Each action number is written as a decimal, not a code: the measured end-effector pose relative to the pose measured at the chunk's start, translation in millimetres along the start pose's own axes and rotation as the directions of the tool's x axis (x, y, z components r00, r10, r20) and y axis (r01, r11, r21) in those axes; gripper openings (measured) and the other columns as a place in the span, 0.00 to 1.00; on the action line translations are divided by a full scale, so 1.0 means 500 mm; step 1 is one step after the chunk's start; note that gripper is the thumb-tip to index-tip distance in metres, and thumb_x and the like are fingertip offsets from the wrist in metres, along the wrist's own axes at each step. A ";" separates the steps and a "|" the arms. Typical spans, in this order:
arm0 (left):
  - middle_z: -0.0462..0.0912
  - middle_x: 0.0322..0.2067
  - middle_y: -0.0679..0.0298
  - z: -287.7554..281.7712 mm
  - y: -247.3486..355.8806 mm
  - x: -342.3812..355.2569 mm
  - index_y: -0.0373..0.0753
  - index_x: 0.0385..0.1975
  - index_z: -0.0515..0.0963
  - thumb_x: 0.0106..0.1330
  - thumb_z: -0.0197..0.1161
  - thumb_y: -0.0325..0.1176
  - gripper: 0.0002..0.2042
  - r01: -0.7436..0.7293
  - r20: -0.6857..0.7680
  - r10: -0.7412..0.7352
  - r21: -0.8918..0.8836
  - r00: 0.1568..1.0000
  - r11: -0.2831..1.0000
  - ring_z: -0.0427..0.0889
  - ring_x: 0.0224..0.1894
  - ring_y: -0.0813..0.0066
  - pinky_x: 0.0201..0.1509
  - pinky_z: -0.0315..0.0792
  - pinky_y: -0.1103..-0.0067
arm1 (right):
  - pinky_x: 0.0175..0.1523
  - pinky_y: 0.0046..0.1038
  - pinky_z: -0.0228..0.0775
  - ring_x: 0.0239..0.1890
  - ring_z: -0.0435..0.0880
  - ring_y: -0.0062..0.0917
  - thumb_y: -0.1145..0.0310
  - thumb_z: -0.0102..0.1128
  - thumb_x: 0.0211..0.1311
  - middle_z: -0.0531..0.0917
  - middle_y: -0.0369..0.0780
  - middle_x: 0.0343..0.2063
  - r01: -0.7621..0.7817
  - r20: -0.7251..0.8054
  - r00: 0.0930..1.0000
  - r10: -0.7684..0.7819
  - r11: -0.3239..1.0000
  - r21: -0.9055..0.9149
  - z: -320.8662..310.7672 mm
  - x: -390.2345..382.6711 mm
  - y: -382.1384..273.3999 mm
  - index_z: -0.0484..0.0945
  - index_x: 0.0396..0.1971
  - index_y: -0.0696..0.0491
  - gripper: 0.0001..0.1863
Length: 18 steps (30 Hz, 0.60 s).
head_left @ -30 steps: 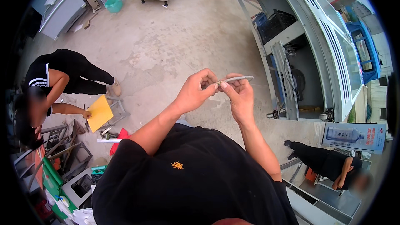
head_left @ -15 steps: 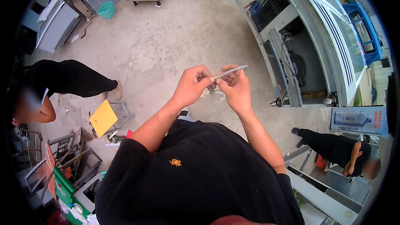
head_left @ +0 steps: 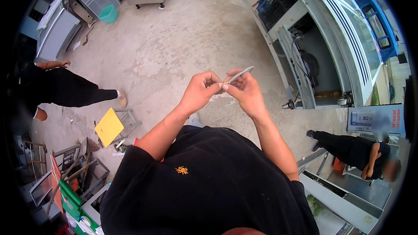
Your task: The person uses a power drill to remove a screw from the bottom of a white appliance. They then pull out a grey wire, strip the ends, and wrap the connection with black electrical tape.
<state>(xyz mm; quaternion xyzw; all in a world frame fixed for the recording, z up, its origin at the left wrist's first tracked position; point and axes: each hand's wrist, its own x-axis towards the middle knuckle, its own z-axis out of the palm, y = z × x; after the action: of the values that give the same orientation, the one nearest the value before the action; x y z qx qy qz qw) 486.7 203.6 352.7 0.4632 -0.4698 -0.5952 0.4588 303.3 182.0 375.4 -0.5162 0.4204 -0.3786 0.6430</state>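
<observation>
My left hand (head_left: 202, 89) and my right hand (head_left: 241, 91) meet at chest height near the middle of the view, with thumbs and fingertips close together on a short grey cable (head_left: 241, 72). The cable sticks up to the right past my right fingers. At its lower end, between my fingertips, a small yellow bit shows, like thin wire. Both hands are pinched on it; the exact grip of each fingertip is partly hidden.
A yellow board (head_left: 109, 127) on a metal frame and scrap metal (head_left: 78, 169) lie left. A co-worker (head_left: 76, 85) stands left, another person (head_left: 348, 150) lower right. An open metal cabinet on casters (head_left: 328, 78) is right; a green bucket (head_left: 109, 14) is at the back.
My hands have shifted slightly, with the cable's free end tilting more upward. The co-worker on the left has let go of the yellow board, straightened and moved away from it.
</observation>
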 end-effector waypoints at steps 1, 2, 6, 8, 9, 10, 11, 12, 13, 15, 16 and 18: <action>0.83 0.28 0.60 0.004 -0.002 0.000 0.32 0.33 0.77 0.67 0.59 0.29 0.06 -0.040 -0.019 0.042 0.089 0.999 0.995 0.82 0.30 0.75 0.38 0.75 0.77 | 0.50 0.26 0.76 0.42 0.83 0.21 0.80 0.64 0.61 0.83 0.40 0.39 0.002 -0.001 1.000 -0.002 1.000 0.002 -0.001 -0.001 0.003 0.71 0.49 0.60 0.18; 0.82 0.28 0.61 0.008 -0.004 0.003 0.32 0.33 0.77 0.67 0.59 0.28 0.06 -0.083 -0.028 0.089 0.178 0.996 0.981 0.81 0.30 0.76 0.38 0.75 0.77 | 0.50 0.26 0.76 0.42 0.83 0.21 0.80 0.64 0.61 0.83 0.40 0.38 0.008 -0.008 1.000 -0.008 1.000 0.004 -0.005 0.002 0.009 0.71 0.49 0.60 0.17; 0.79 0.27 0.63 0.033 -0.018 -0.001 0.31 0.35 0.76 0.69 0.57 0.29 0.07 0.011 -0.079 0.001 0.145 0.997 0.989 0.77 0.30 0.79 0.36 0.73 0.77 | 0.49 0.26 0.77 0.41 0.83 0.21 0.79 0.64 0.61 0.83 0.40 0.38 0.019 -0.043 0.999 -0.019 1.000 0.004 -0.022 0.005 0.028 0.72 0.48 0.60 0.17; 0.78 0.26 0.63 0.051 -0.023 0.006 0.31 0.36 0.75 0.70 0.55 0.30 0.08 0.059 -0.132 -0.041 0.136 0.990 0.989 0.75 0.29 0.80 0.35 0.71 0.77 | 0.49 0.26 0.77 0.40 0.83 0.22 0.80 0.64 0.60 0.83 0.40 0.38 0.044 -0.077 0.996 -0.042 0.999 0.017 -0.015 0.007 0.049 0.72 0.48 0.60 0.16; 0.77 0.26 0.63 0.052 -0.037 0.007 0.31 0.36 0.75 0.70 0.54 0.30 0.08 0.050 -0.156 -0.019 0.196 0.988 0.979 0.74 0.29 0.81 0.34 0.70 0.77 | 0.49 0.26 0.77 0.40 0.83 0.23 0.80 0.64 0.60 0.83 0.40 0.39 0.059 -0.102 0.993 -0.056 0.998 0.024 -0.013 0.009 0.052 0.72 0.47 0.60 0.16; 0.76 0.26 0.64 0.047 -0.059 0.009 0.31 0.36 0.74 0.71 0.52 0.31 0.08 0.040 -0.179 0.007 0.255 0.984 0.966 0.72 0.28 0.81 0.34 0.69 0.78 | 0.51 0.26 0.75 0.42 0.83 0.22 0.78 0.64 0.61 0.83 0.40 0.39 0.065 -0.078 0.995 -0.062 0.997 0.035 -0.011 0.013 0.050 0.72 0.48 0.60 0.16; 0.75 0.26 0.64 0.045 -0.073 0.019 0.32 0.37 0.74 0.72 0.51 0.31 0.09 0.027 -0.203 0.038 0.310 0.979 0.950 0.71 0.28 0.81 0.33 0.67 0.78 | 0.54 0.27 0.74 0.44 0.82 0.22 0.77 0.64 0.62 0.82 0.39 0.40 0.071 -0.052 0.996 -0.069 0.997 0.042 -0.010 0.018 0.051 0.72 0.48 0.61 0.16; 0.74 0.25 0.65 0.046 -0.072 0.023 0.32 0.36 0.74 0.72 0.50 0.31 0.09 -0.021 -0.195 0.090 0.332 0.977 0.943 0.69 0.28 0.82 0.33 0.66 0.79 | 0.56 0.28 0.73 0.46 0.81 0.22 0.75 0.64 0.63 0.82 0.39 0.41 0.065 -0.018 0.998 -0.064 0.996 0.059 -0.013 0.012 0.056 0.72 0.49 0.61 0.16; 0.73 0.25 0.66 0.050 -0.068 0.030 0.33 0.36 0.73 0.73 0.49 0.31 0.09 -0.070 -0.188 0.143 0.351 0.972 0.934 0.68 0.28 0.82 0.32 0.65 0.79 | 0.57 0.30 0.72 0.47 0.80 0.24 0.74 0.63 0.64 0.82 0.40 0.43 0.050 -0.038 0.998 -0.042 0.965 0.258 -0.030 0.011 0.057 0.73 0.48 0.61 0.15; 0.71 0.24 0.68 0.047 -0.051 0.026 0.33 0.35 0.72 0.73 0.48 0.31 0.08 -0.097 -0.134 0.155 0.364 0.979 0.926 0.65 0.28 0.83 0.31 0.63 0.80 | 0.60 0.33 0.71 0.51 0.80 0.26 0.71 0.61 0.66 0.81 0.42 0.45 0.012 -0.038 0.999 0.015 0.767 0.642 -0.058 0.025 0.079 0.73 0.48 0.61 0.15; 0.70 0.24 0.69 0.049 -0.031 0.036 0.33 0.35 0.72 0.73 0.48 0.31 0.08 -0.086 -0.078 0.120 0.348 0.990 0.934 0.65 0.28 0.83 0.31 0.62 0.80 | 0.62 0.35 0.70 0.52 0.79 0.29 0.69 0.59 0.68 0.81 0.43 0.46 0.041 -0.064 0.998 0.011 0.647 0.761 -0.082 0.029 0.104 0.73 0.48 0.61 0.14; 0.64 0.22 0.73 0.044 -0.018 0.038 0.35 0.35 0.70 0.74 0.48 0.31 0.07 -0.080 -0.012 0.087 0.281 0.996 0.956 0.59 0.25 0.86 0.27 0.57 0.82 | 0.62 0.38 0.70 0.52 0.79 0.33 0.68 0.53 0.71 0.81 0.46 0.45 0.081 -0.141 0.985 0.104 0.444 0.892 -0.138 0.033 0.118 0.72 0.44 0.59 0.10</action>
<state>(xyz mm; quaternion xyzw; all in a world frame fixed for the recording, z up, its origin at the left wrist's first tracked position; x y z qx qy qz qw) 461.0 189.4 344.6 0.5104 -0.5629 -0.4972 0.4188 248.3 153.7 307.1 -0.0616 0.2156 -0.5825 0.7813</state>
